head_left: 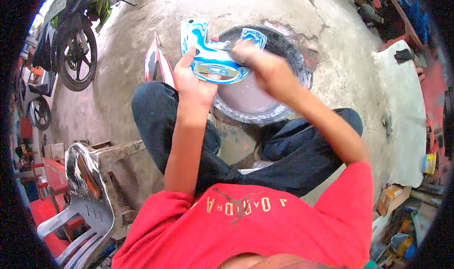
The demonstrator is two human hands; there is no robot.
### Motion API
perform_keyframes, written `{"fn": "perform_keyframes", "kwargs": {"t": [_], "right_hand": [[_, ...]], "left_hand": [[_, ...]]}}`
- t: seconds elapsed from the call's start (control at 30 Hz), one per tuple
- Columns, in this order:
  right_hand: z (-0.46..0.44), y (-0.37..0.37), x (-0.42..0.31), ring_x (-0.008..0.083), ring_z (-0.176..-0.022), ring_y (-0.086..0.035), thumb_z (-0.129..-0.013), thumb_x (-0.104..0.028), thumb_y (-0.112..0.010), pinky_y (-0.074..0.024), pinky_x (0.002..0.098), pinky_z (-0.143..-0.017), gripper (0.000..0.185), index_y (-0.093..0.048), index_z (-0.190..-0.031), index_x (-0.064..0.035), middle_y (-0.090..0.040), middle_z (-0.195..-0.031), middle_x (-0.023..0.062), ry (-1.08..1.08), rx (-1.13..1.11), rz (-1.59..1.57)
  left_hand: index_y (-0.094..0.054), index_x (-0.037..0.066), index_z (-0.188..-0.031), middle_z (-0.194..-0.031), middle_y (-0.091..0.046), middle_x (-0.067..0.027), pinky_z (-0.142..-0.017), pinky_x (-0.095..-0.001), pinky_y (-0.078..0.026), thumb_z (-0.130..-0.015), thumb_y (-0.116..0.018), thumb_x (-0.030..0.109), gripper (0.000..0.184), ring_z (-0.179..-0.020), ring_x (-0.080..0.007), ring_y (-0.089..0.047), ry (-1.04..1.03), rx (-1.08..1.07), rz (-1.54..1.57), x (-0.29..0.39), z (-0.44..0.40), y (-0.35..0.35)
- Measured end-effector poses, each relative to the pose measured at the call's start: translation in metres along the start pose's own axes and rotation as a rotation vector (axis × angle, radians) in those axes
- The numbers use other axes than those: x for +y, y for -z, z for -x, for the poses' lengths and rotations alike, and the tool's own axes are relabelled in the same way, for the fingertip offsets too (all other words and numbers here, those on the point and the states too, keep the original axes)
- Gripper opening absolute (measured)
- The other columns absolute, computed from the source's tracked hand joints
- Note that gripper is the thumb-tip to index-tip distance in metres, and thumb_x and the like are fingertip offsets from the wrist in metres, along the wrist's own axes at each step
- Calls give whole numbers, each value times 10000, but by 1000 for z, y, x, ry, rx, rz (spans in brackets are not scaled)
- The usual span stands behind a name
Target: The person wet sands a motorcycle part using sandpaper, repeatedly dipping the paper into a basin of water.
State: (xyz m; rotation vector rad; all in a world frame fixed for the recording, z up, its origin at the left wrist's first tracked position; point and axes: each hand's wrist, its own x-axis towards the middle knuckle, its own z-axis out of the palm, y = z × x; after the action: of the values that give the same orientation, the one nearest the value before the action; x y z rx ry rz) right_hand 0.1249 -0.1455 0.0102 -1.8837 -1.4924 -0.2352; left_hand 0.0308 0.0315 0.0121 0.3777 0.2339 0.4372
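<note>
My left hand (196, 82) grips a glossy blue-and-white panel (213, 55), shaped like a piece of motorcycle bodywork with an oval opening, by its left lower edge. The panel is held up over the near-left part of a round black basin (302, 75) with cloudy greyish liquid in it. Against the panel's right side, the bunched fingers of my right hand (267, 70) are smeared by motion. Something dark shows at those fingertips, too blurred to name. A red-and-white panel (158, 61) stands beside my left knee.
A motorcycle (75, 47) is parked at the upper left. A worn plastic chair (90, 193) stands at the lower left. Along the right runs a pale raised slab (402, 122), with a cardboard box (392, 198) and assorted clutter near it. Concrete floor surrounds the basin.
</note>
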Motion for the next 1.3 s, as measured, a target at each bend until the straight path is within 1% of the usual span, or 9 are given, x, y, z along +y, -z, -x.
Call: {"fn": "perform_keyframes", "kwargs": {"t": [0.13, 0.27, 0.5, 0.57, 0.63, 0.83, 1.03, 1.17, 1.3], "right_hand": [[-1, 0, -21, 335, -1243, -587, -846, 48, -531, -472, 410, -1054, 481, -580, -1311, -64, -608, -1322, 202, 233, -44, 20], [-11, 8, 23, 334, -1211, -611, -860, 37, -538, -502, 416, -1007, 402, -613, -1249, -32, -625, -1291, 207, -121, 41, 124], [0, -2, -19, 334, -1224, -602, -810, 35, -564, -484, 386, -1041, 493, -596, -1297, -33, -616, -1317, 188, 279, -38, 23], [-9, 6, 14, 338, -1158, -638, -879, -2, -558, -507, 383, -988, 404, -604, -1279, -35, -647, -1253, 194, 145, -15, 3], [-17, 15, 22, 361, -1093, -658, -956, -37, -564, -521, 376, -924, 298, -609, -1251, -26, -663, -1180, 214, -315, -44, -63], [0, -4, -25, 330, -1266, -574, -802, 76, -591, -461, 404, -1061, 518, -624, -1290, -93, -609, -1332, 173, 181, -46, -67], [-13, 15, 22, 345, -1168, -629, -928, -69, -597, -505, 404, -988, 342, -632, -1268, -69, -638, -1260, 200, -124, -77, 32], [0, -1, -28, 336, -1259, -574, -898, -118, -585, -462, 430, -1071, 447, -560, -1338, -41, -600, -1345, 175, 254, -70, 0], [-13, 10, 12, 341, -1182, -623, -938, -80, -581, -500, 402, -1008, 354, -608, -1289, -40, -646, -1251, 193, 97, -14, 28]], "left_hand": [[-433, -44, -1381, -1253, -591, -285, -1044, -600, -421, -997, -472, 204, 459, -1188, -432, -564, -2, -75, 9, -1, -5, 10], [-417, -44, -1397, -1261, -582, -284, -1055, -586, -420, -997, -458, 190, 466, -1199, -429, -558, 15, -60, 23, -3, 1, 2], [-409, -51, -1405, -1293, -562, -296, -1082, -588, -397, -995, -473, 194, 481, -1214, -437, -547, 34, -99, 9, -1, -5, 18], [-412, -74, -1402, -1314, -554, -309, -1090, -587, -391, -990, -498, 191, 497, -1237, -436, -540, 9, -76, 23, -4, 0, 5], [-414, -46, -1394, -1289, -561, -292, -1073, -594, -401, -1003, -447, 198, 461, -1209, -445, -545, 37, -47, -3, -4, 3, 3], [-424, -43, -1383, -1282, -567, -289, -1071, -589, -410, -1010, -439, 200, 446, -1212, -433, -548, 23, -73, 21, -3, -7, 15], [-412, -38, -1400, -1290, -566, -291, -1074, -581, -410, -1017, -424, 212, 457, -1216, -427, -546, 29, -37, -53, -6, 4, -2], [-396, -36, -1412, -1299, -558, -294, -1078, -590, -401, -1021, -412, 220, 468, -1226, -436, -538, 29, -93, 31, -4, -7, 14], [-394, -37, -1414, -1300, -558, -295, -1076, -594, -399, -1026, -401, 223, 467, -1217, -441, -541, 25, -32, 21, -3, 0, 2]]}}
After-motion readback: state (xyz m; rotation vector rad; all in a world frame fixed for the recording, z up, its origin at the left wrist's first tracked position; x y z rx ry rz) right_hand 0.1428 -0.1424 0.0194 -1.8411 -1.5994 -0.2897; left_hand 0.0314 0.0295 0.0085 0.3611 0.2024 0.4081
